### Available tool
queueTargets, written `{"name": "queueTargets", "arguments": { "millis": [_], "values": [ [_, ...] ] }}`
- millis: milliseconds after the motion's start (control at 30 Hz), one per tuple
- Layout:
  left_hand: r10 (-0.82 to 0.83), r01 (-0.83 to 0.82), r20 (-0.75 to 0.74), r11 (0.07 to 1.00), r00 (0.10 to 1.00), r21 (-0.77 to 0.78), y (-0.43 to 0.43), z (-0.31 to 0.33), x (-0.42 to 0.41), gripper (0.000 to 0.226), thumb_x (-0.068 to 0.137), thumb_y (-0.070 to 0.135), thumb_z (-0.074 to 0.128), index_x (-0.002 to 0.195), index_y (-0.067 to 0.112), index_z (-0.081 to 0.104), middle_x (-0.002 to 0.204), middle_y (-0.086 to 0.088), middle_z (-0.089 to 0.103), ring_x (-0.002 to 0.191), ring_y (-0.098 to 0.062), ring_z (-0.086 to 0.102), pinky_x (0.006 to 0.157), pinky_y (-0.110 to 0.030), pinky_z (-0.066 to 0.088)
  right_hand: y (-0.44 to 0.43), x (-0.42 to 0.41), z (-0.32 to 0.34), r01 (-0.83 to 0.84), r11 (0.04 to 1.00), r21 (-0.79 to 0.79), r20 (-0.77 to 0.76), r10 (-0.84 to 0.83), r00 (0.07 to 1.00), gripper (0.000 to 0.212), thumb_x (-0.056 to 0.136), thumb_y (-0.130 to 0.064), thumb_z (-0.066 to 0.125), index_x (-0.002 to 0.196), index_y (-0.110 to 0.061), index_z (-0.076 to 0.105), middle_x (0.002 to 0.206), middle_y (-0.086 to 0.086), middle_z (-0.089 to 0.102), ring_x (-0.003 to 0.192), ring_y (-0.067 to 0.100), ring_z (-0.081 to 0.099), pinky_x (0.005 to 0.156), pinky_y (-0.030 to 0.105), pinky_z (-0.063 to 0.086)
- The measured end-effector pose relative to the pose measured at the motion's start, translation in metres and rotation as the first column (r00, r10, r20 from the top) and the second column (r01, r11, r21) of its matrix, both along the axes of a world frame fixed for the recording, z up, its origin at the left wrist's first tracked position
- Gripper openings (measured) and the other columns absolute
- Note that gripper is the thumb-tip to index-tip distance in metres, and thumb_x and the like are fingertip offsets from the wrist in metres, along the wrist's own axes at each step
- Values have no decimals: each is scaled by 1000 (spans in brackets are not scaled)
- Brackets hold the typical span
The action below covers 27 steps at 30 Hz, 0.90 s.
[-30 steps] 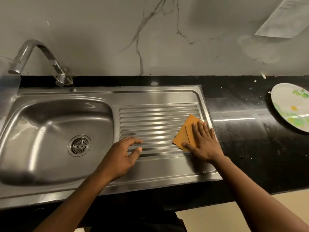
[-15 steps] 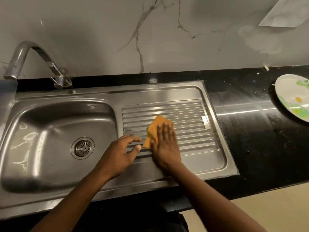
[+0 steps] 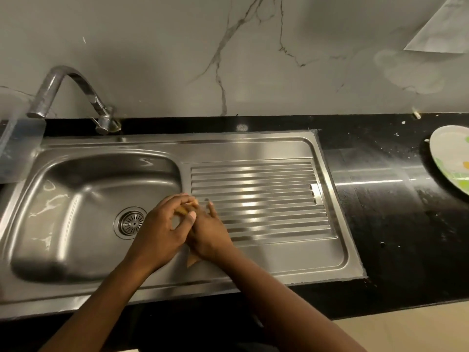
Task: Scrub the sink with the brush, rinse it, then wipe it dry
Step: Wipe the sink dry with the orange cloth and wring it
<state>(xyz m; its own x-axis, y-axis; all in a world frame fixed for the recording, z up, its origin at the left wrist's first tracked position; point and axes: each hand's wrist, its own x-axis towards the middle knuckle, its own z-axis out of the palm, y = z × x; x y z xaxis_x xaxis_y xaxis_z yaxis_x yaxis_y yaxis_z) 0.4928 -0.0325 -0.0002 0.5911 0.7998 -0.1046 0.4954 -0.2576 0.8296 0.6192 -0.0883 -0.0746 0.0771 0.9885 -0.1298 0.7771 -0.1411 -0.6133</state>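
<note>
The steel sink has its basin on the left and a ribbed drainboard on the right. Both my hands meet where the drainboard borders the basin. An orange cloth lies under them, and only small corners of it show. My left hand curls its fingers and thumb round the cloth's far edge. My right hand lies on the cloth with straight fingers pointing away from me. No brush is in view.
A curved tap stands at the back left, over a clear plastic container at the left edge. A white plate with green marks lies on the black counter at the far right.
My right hand slid the orange cloth leftward across the drainboard, from its right side to the basin edge. My left hand stayed put and now holds the cloth.
</note>
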Motion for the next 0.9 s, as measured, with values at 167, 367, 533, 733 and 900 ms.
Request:
{"name": "queueTargets", "arguments": {
  "millis": [167,367,533,733,900],
  "values": [
    [34,-34,7,999,999,5,-9,2,4,39,100,34,63,139,36,58,145,21,53,134,3,48,109,-28,42,-13,85,43,332,935,-127,-588,-340,734,30,112,-42,42,122,-23,63,106,8,72,85,-1,68,79,21,55],
    [-10,10,-13,1000,1000,4,-18,3,18,38,101,34,61,139,33,59,146,20,54,136,4,47,112,-23,40,-42,200,58,638,769,-34,-501,-566,655,39,114,-33,37,149,-21,47,112,-17,62,96,4,68,80,18,54],
    [-66,66,-44,998,997,-15,-20,0,26,38,101,33,61,139,33,60,146,21,52,135,5,46,106,-15,38,-62,269,3,574,818,26,102,-574,813,62,111,-32,41,166,-21,15,168,5,30,150,28,36,122,51,32],
    [-73,73,-60,997,996,-1,-14,-4,26,33,101,34,61,134,33,64,142,25,53,131,11,47,105,-13,37,-62,252,-36,527,839,-131,358,-456,815,67,111,-43,22,167,-15,-3,174,11,-8,159,28,-14,128,48,-8],
    [-86,85,-58,996,995,-23,-13,-10,24,33,101,34,61,133,35,64,141,26,54,131,12,46,103,-10,36,-28,191,-41,451,887,-102,342,-395,853,66,111,-48,12,166,-20,-9,173,7,-16,157,26,-22,129,48,-8]
  ]
}}
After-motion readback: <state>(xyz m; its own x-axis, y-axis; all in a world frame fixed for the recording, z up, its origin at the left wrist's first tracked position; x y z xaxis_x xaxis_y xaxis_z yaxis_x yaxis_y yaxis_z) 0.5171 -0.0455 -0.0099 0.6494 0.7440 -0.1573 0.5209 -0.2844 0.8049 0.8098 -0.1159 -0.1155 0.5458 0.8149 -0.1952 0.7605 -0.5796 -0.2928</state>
